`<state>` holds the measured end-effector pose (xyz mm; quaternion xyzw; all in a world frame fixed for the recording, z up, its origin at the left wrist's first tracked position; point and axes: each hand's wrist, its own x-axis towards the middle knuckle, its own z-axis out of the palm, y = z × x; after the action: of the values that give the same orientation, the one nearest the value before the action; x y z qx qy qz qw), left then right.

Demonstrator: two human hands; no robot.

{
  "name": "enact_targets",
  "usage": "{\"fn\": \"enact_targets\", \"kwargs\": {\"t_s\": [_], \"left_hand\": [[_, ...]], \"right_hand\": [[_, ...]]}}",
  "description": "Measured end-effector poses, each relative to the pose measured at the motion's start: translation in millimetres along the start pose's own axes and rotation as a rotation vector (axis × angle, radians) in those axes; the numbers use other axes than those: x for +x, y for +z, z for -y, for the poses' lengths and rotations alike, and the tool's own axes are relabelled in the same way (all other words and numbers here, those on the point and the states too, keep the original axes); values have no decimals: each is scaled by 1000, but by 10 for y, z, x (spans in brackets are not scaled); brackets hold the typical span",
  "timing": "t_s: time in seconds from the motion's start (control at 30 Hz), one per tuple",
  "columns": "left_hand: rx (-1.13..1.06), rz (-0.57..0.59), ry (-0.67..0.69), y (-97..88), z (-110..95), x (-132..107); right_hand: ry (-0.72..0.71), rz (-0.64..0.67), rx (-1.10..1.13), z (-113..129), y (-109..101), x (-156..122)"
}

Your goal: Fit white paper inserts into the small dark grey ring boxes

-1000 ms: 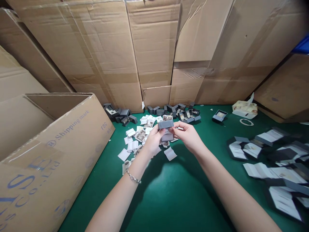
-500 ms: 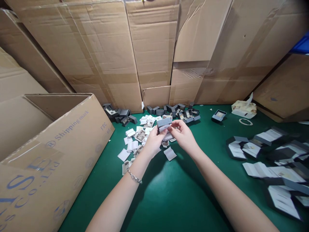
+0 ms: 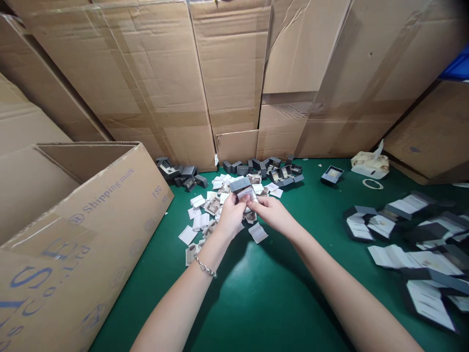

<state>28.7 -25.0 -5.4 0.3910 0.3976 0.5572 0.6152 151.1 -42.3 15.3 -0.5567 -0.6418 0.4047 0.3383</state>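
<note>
My left hand [image 3: 230, 214] and my right hand [image 3: 271, 213] meet over the green table [image 3: 264, 293], above a heap of small white and beige pieces [image 3: 210, 208]. Between them is a small grey box [image 3: 241, 186], tilted, its lid partly open. The left hand's fingers curl round its left side. The right hand's fingers pinch its lower right edge. A thin bracelet [image 3: 205, 268] circles my left wrist.
A large open shipping carton [image 3: 84, 215] stands at the left. Cardboard sheets [image 3: 234, 78] wall off the back. Several small grey boxes [image 3: 278, 172] lie along that wall. Flat dark and white sleeves [image 3: 414, 239] are spread at the right, beyond them a tape ring [image 3: 373, 184].
Both hands have shifted slightly left and nearer to me with the grey box. The box has tilted and its upper part has come closer to the lower one.
</note>
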Motion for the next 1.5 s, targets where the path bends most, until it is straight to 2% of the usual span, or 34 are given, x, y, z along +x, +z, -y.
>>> {"fn": "enact_targets", "kwargs": {"t_s": [0.1,0.23,0.37,0.53,0.83,0.97,1.07,1.17,1.23,1.3,1.37,1.5], "left_hand": [[17,9,-2,-28,-26,3],[130,32,-44,-38,-153,-23],[122,-19,-95,-18,-238,-42],[110,-105,-9,-51,-144,8],[-58,-185,-13,-27,-27,44],[-88,-230,-10,-23,-108,34],[-161,-260,-64,-44,-181,55],[-232,-260,-132,-71,-203,89],[-264,-255,-157,-85,-196,103],[-278,-255,-174,-97,-193,109],[-291,-269,-182,-114,-207,113],[-331,-318,-160,-162,-272,129]], "right_hand": [[6,-18,42,-27,21,21],[87,0,107,-36,38,26],[141,29,10,7,49,-1],[123,3,-79,75,71,-46],[82,15,-164,116,116,-91],[40,145,-77,94,2,-83],[102,215,-43,36,-134,-51],[116,206,-304,-51,-208,-18],[138,251,-546,-117,-202,-4],[193,304,-696,-186,-177,8],[233,294,-756,-251,-166,24],[222,159,-811,-335,-213,70]]}}
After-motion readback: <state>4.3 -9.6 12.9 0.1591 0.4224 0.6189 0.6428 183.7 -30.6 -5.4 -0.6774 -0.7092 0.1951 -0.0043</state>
